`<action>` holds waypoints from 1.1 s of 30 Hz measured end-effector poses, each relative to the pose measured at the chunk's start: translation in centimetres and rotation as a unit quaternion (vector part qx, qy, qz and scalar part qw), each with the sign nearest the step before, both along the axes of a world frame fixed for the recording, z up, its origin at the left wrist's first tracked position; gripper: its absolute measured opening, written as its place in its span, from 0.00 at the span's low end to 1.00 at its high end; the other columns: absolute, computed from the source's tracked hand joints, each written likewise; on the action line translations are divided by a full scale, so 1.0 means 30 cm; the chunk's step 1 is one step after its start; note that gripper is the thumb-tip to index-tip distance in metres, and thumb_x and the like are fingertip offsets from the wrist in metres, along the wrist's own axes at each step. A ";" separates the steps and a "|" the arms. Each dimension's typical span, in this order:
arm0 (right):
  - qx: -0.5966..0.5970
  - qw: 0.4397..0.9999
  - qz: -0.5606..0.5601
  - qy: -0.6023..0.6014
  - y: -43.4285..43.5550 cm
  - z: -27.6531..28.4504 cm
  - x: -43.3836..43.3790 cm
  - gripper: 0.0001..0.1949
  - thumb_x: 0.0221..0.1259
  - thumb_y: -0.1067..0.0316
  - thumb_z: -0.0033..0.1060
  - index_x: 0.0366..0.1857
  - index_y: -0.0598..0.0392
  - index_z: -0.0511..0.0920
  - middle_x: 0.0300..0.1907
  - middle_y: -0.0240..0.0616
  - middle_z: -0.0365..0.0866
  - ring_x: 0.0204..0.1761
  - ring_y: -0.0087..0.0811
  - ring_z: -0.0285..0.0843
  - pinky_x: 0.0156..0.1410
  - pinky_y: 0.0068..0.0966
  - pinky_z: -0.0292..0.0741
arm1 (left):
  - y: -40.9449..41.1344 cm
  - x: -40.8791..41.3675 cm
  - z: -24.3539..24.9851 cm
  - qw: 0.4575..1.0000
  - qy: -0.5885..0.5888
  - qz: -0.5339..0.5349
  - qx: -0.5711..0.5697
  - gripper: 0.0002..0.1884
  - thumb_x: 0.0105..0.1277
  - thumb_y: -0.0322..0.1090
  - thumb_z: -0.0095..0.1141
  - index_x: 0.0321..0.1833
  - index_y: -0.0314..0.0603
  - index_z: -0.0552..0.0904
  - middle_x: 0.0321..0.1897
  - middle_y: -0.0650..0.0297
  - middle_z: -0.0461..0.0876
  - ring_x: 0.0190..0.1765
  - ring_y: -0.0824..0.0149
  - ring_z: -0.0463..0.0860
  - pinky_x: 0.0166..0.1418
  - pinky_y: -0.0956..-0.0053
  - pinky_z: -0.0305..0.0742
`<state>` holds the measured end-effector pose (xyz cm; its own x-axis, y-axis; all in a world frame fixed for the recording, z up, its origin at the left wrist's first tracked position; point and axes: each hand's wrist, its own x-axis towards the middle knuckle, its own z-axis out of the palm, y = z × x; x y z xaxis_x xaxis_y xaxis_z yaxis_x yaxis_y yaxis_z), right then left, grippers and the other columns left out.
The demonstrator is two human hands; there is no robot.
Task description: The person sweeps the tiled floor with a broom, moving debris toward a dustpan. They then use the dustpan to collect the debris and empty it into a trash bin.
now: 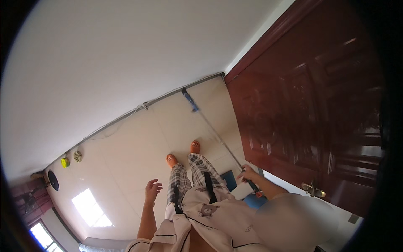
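My right hand [249, 174] grips the upper part of a long-handled floor mop or brush [223, 143]. Its thin metal pole slants away across the floor, and a dark grip with an orange-red end shows below the hand. The blue head [190, 101] with dark ends lies at the foot of the wall, near the grey skirting [171, 93]. Away to the left, my left hand [153, 190] is raised over the floor with its fingers apart and nothing in it.
A dark red panelled door [283, 104] with a brass handle [313, 190] stands at the right. A loose cable bundle [145, 106] hangs by the skirting. A yellow-green tin [65, 163], a round perforated container [77, 156] and a black disc [53, 180] are at the left.
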<state>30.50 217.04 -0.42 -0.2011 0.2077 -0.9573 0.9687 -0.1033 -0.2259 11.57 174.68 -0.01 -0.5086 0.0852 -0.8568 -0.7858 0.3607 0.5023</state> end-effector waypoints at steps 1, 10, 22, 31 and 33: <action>-0.013 1.000 -0.016 0.013 0.072 -0.056 -0.001 0.25 0.52 0.71 0.57 0.53 0.53 0.56 0.22 0.40 0.75 0.14 0.27 0.70 0.15 0.27 0.64 | 0.002 -0.003 0.003 1.000 0.002 -0.004 -0.004 0.16 0.60 0.33 0.45 0.52 0.42 0.72 0.37 0.61 0.81 0.38 0.70 0.80 0.41 0.76 0.71; 0.162 0.977 0.120 -0.067 0.412 -0.382 -0.455 0.12 0.57 0.67 0.44 0.40 0.63 0.71 0.24 0.46 0.78 0.14 0.33 0.71 0.17 0.30 0.69 | -0.020 0.030 0.028 1.000 0.004 -0.009 -0.023 0.16 0.60 0.33 0.45 0.52 0.43 0.73 0.36 0.61 0.81 0.36 0.71 0.80 0.39 0.77 0.71; 0.069 0.955 0.277 -0.082 -0.211 -0.202 -0.046 0.19 0.59 0.65 0.45 0.49 0.68 0.64 0.26 0.49 0.76 0.20 0.40 0.76 0.25 0.33 0.75 | -0.033 0.042 0.023 1.000 -0.006 -0.023 -0.010 0.16 0.61 0.32 0.44 0.53 0.42 0.72 0.37 0.61 0.82 0.36 0.71 0.80 0.39 0.78 0.71; -0.030 0.991 0.128 0.016 -0.002 0.152 -0.106 0.14 0.61 0.59 0.49 0.38 0.62 0.71 0.13 0.39 0.67 0.11 0.28 0.66 0.14 0.28 0.65 | 0.040 -0.090 0.105 0.995 0.058 -0.072 0.023 0.17 0.61 0.32 0.43 0.53 0.40 0.71 0.38 0.61 0.81 0.38 0.70 0.79 0.40 0.77 0.72; -0.004 0.995 0.096 0.033 0.074 0.098 -0.134 0.14 0.61 0.59 0.50 0.38 0.61 0.71 0.15 0.37 0.67 0.11 0.28 0.65 0.14 0.28 0.65 | 0.005 -0.082 0.108 0.996 0.070 -0.055 0.023 0.17 0.61 0.33 0.44 0.53 0.40 0.71 0.38 0.62 0.81 0.38 0.70 0.79 0.40 0.77 0.72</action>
<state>26.46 219.26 2.52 -0.2981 0.1518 -0.9424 0.9540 0.0795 -0.2889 9.11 174.83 3.23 -0.6083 0.1838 -0.7722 -0.6642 0.4147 0.6220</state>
